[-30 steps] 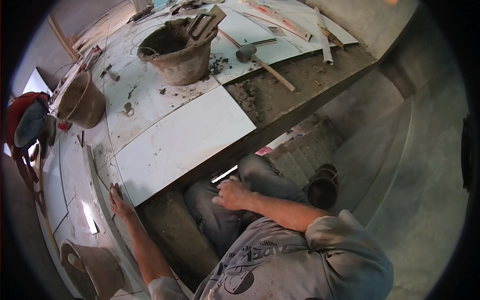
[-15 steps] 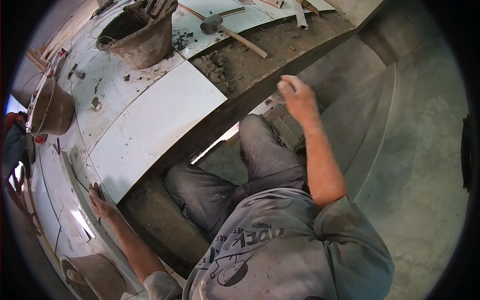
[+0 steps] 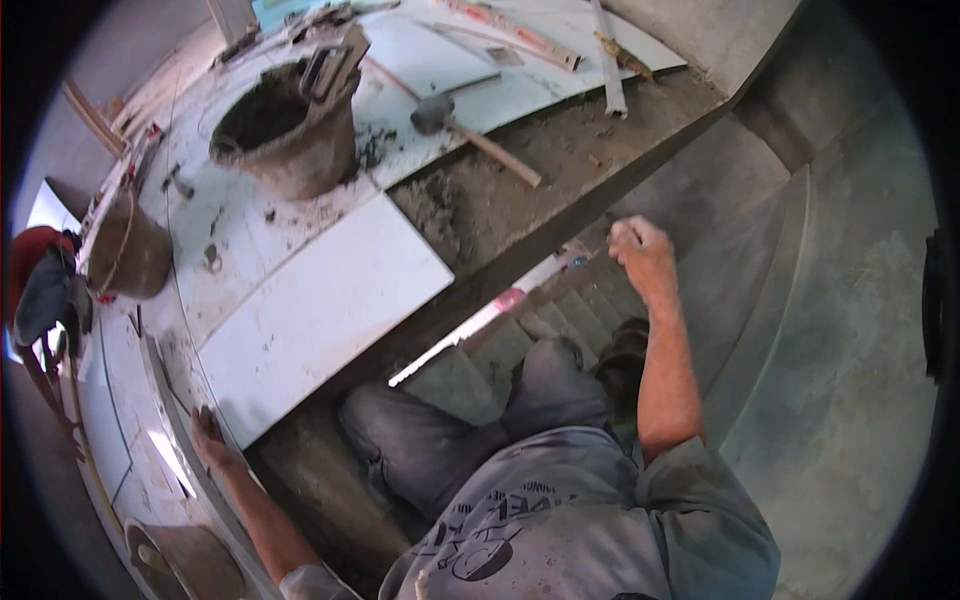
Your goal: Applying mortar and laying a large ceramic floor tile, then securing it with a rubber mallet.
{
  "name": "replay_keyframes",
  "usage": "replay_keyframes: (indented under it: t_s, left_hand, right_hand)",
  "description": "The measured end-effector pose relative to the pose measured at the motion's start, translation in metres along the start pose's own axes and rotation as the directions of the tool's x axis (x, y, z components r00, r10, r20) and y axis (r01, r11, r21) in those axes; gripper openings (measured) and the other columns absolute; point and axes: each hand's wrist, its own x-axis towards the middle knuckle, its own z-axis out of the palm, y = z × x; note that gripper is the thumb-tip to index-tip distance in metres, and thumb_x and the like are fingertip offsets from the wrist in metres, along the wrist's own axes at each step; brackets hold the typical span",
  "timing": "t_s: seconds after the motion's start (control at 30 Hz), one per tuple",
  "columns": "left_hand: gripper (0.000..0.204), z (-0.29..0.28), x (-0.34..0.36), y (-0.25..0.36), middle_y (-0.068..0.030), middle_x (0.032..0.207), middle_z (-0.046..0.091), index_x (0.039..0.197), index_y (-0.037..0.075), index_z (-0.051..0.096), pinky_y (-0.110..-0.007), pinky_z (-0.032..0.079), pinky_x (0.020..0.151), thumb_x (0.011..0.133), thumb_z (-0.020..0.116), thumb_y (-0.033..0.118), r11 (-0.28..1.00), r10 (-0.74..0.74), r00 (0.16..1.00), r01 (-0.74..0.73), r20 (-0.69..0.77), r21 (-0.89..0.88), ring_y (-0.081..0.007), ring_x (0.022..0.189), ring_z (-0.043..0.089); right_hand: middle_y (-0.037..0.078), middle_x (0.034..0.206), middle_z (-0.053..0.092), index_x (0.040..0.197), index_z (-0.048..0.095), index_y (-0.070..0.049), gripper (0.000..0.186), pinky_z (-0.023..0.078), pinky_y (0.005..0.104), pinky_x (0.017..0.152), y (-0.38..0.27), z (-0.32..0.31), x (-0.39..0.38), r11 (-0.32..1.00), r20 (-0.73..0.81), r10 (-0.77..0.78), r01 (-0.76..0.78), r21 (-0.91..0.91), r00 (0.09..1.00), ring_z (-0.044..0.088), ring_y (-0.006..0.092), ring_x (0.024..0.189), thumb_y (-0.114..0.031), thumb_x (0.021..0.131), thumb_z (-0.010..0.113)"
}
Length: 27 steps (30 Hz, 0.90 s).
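Observation:
My left hand lies flat with its fingers stretched out, at the near left corner of a large white tile. It holds nothing. My right hand is raised over the stairwell on the right, fingers curled in, with nothing visible in them. Beyond the white tile is a strip of rough grey mortar bed. A mallet with a dark head and wooden handle lies across that strip's edge. A mortar-caked bucket stands on the tiles, with a tool handle at its rim.
Two more buckets stand on the left, one farther and one near. A hammer lies between the far buckets. Steps drop below my knees. A long straight bar lies left of my hand. A level lies at the back.
My view has shifted, so the tiles and buckets sit lower in it. My right hand has swung outward to the right, its fingers curled. My left hand stays by the tile's corner.

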Motion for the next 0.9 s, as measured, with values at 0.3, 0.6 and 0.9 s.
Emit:
replay_keyframes:
  t_s: [0.3, 0.6, 0.9]
  left_hand:
    - [0.055, 0.139, -0.098, 0.071, -0.0114, 0.111, 0.062, 0.114, 0.003, 0.058, -0.041, 0.044, 0.095, 0.096, 0.039, 0.051, 0.976, 0.027, 0.996, -0.045, -0.090, -0.215, -0.0224, 0.106, 0.058]
    - [0.048, 0.266, -0.264, 0.084, -0.0096, 0.082, 0.064, 0.134, 0.005, 0.048, -0.031, 0.051, 0.068, 0.097, 0.049, 0.035, 0.992, -0.015, 0.968, 0.046, -0.252, 0.119, -0.0141, 0.071, 0.061]
    - [0.040, 0.262, -0.380, 0.108, -0.0091, 0.095, 0.067, 0.123, -0.002, 0.056, -0.027, 0.049, 0.076, 0.092, 0.058, 0.023, 0.815, 0.076, 0.892, 0.202, -0.446, 0.543, -0.0132, 0.082, 0.062]
  right_hand:
    - [0.011, 0.075, 0.062, 0.089, 0.056, 0.001, 0.024, 0.050, 0.0315, 0.056, 0.036, -0.013, 0.157, 0.958, -0.107, 0.016, 0.015, 0.287, 0.994, 0.064, 0.0181, 0.057, -0.022, 0.086, 0.059]
    - [0.022, 0.094, 0.064, 0.101, 0.059, -0.001, 0.034, 0.048, 0.0441, 0.082, 0.072, 0.054, 0.401, 0.972, 0.054, -0.213, 0.217, -0.085, 0.975, 0.061, 0.0373, 0.095, -0.029, 0.083, 0.063]
    - [0.021, 0.096, 0.066, 0.090, 0.070, -0.005, 0.035, 0.031, 0.0422, 0.105, 0.230, 0.105, 0.808, 0.592, 0.331, -0.328, 0.466, -0.657, 0.885, 0.063, 0.0319, 0.090, -0.034, 0.087, 0.050]
